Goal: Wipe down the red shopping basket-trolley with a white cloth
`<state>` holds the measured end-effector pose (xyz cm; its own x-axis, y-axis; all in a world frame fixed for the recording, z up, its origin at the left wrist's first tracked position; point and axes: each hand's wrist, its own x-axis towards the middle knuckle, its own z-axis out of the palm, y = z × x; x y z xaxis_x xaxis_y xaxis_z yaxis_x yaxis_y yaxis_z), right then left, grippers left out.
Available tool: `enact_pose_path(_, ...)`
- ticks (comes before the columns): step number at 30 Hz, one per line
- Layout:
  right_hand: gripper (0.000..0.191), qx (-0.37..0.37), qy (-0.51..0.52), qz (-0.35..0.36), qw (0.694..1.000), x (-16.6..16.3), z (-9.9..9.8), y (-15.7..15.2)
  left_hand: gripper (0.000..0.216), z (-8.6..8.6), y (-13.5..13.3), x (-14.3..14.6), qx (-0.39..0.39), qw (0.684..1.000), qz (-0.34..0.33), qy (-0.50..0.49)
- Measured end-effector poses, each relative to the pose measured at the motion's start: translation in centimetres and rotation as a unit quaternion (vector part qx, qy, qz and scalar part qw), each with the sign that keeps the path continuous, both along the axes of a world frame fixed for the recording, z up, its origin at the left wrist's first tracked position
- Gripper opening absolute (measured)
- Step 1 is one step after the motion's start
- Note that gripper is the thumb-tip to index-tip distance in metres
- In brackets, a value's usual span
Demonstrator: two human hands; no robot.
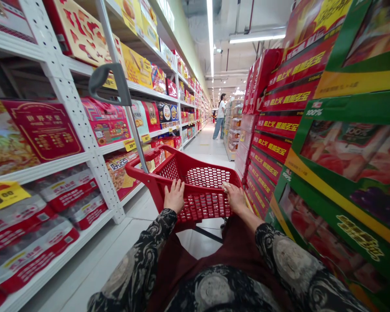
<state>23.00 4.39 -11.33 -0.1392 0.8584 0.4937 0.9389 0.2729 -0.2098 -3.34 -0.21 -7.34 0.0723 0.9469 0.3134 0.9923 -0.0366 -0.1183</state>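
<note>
Between my knees stands a red plastic rolling shopping basket (204, 201) with mesh walls. Fingers of my left hand (174, 197) hook over its near rim, left of the middle, slightly apart. My right hand (235, 198) is closed at the rim's right corner, and a small crumpled white thing (226, 186), perhaps a tissue, shows at its fingertips. From the basket's left side rises a metal pole (137, 138) carrying a grey handle (112, 84); neither hand touches that handle. The part of the basket's inside that shows holds no goods.
Shelves (107, 149) of boxed snacks and bottle packs line the left side. Close on my right rise stacked red drink cartons (276, 125) and green juice boxes (341, 143). Down the tiled aisle (203, 145), a person (220, 117) stands by a display rack (234, 130).
</note>
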Motion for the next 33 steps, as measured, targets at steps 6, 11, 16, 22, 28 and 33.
enact_pose_path(6, 0.037, 0.006, 0.011, -0.014, 1.000, -1.1, -0.2, 0.2, 0.066, 0.3, 0.1, 0.2, -0.004, 1.000, 0.012, 0.000)
enact_pose_path(11, 0.040, 0.016, 0.007, -0.004, 1.000, -2.2, -0.4, 0.5, 0.067, 0.4, 0.2, 0.0, -0.009, 1.000, 0.024, -0.005)
enact_pose_path(16, 0.041, 0.020, 0.007, 0.019, 1.000, -2.7, -0.4, 0.3, 0.066, 0.4, 0.2, -0.5, -0.009, 0.999, 0.033, -0.016)
enact_pose_path(22, 0.037, 0.013, 0.005, 0.042, 0.999, -2.9, -0.1, 0.4, 0.067, 0.6, 0.0, -0.8, -0.016, 0.999, 0.039, -0.022)
enact_pose_path(28, 0.032, -0.007, -0.004, 0.043, 0.999, -0.6, 0.2, 0.4, 0.066, 0.3, 0.1, -1.1, -0.018, 1.000, 0.024, -0.001)
enact_pose_path(33, 0.034, -0.023, -0.001, 0.004, 1.000, 2.0, 0.2, 0.1, 0.065, 0.3, 0.1, -0.9, -0.011, 1.000, 0.022, -0.006)
